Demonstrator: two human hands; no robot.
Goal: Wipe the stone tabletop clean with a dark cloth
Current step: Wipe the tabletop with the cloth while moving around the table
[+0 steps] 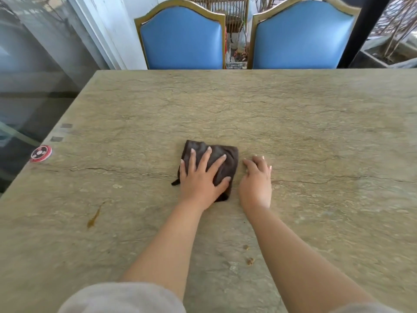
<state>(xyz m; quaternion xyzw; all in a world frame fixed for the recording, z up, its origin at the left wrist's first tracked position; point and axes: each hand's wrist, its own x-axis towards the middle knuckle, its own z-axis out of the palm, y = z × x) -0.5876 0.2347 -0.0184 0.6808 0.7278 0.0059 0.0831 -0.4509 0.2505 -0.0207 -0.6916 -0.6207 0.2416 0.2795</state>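
Note:
A folded dark brown cloth (pixel 228 162) lies flat near the middle of the beige stone tabletop (pixel 293 123). My left hand (pixel 200 177) presses down on the cloth with its fingers spread across it. My right hand (pixel 256 179) rests on the bare stone just right of the cloth, fingers curled downward, holding nothing. An orange-brown streak (pixel 94 216) marks the stone at the near left. Small brown crumbs (pixel 249 260) lie between my forearms.
A round red-and-white disc (pixel 41 153) sits at the table's left edge, with two small grey squares (pixel 62 132) beyond it. Two blue padded chairs (pixel 182 39) (pixel 302 37) stand at the far edge. A glass wall runs along the left.

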